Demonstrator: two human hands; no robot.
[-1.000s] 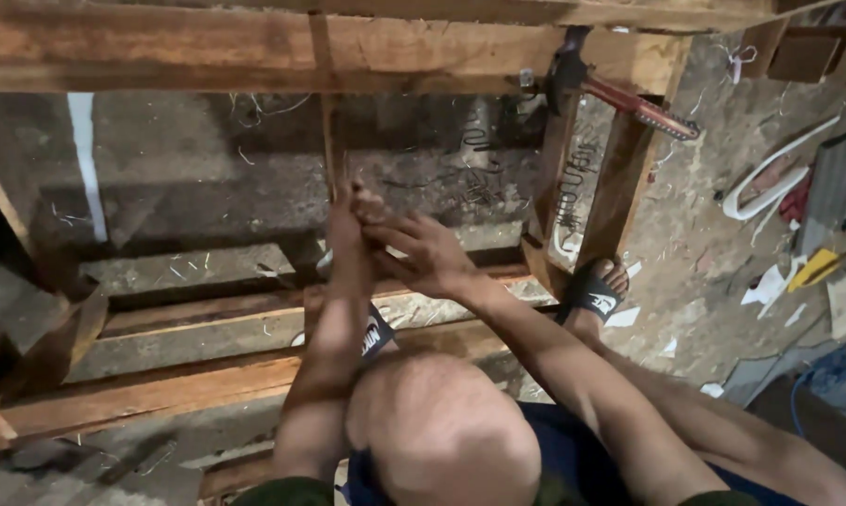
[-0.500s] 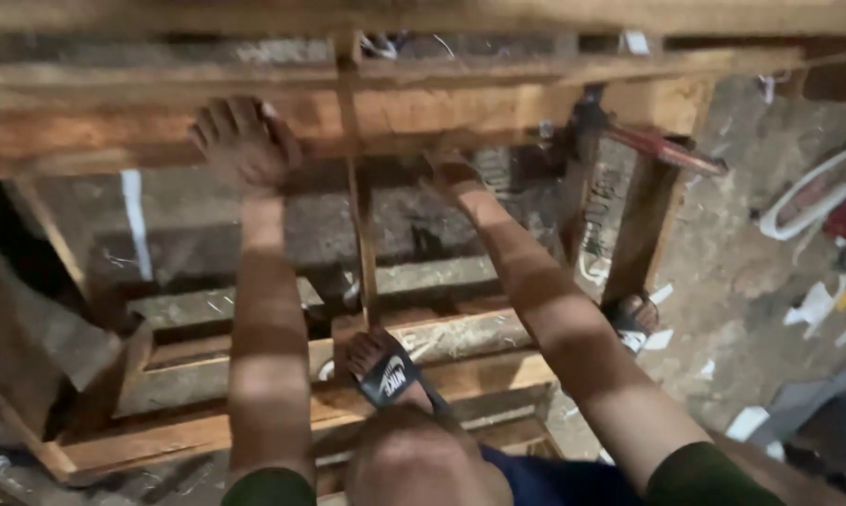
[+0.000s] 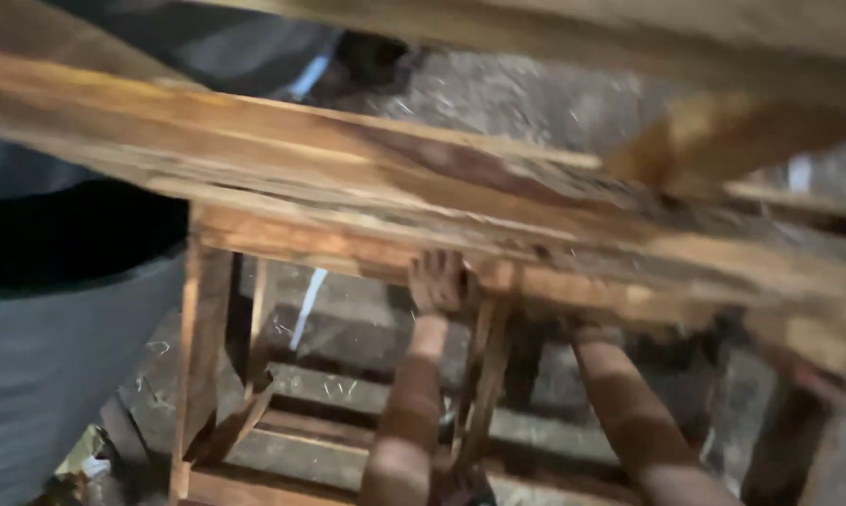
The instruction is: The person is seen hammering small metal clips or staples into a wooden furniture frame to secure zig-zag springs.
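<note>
The view is blurred. My left hand (image 3: 442,281) reaches up and is closed around the underside of a horizontal wooden rail (image 3: 329,244) of a rough timber frame. My right forearm (image 3: 629,412) rises beside it to the same rail. The right hand itself is hidden behind the wood near the wrist, so its grip cannot be seen. A thin upright slat (image 3: 484,375) stands between my two arms. A broader wooden beam (image 3: 254,141) crosses the picture closer to the camera, above the rail.
A large grey rounded container (image 3: 39,375) fills the left side. An upright wooden post (image 3: 203,356) stands next to it. Lower cross planks (image 3: 329,384) lie over a grey concrete floor (image 3: 348,309). Another post (image 3: 779,440) stands at the right.
The camera has swung upward and closer to the frame. My left hand has shifted right along the rail toward the slat. The knee and sandalled foot have left the view.
</note>
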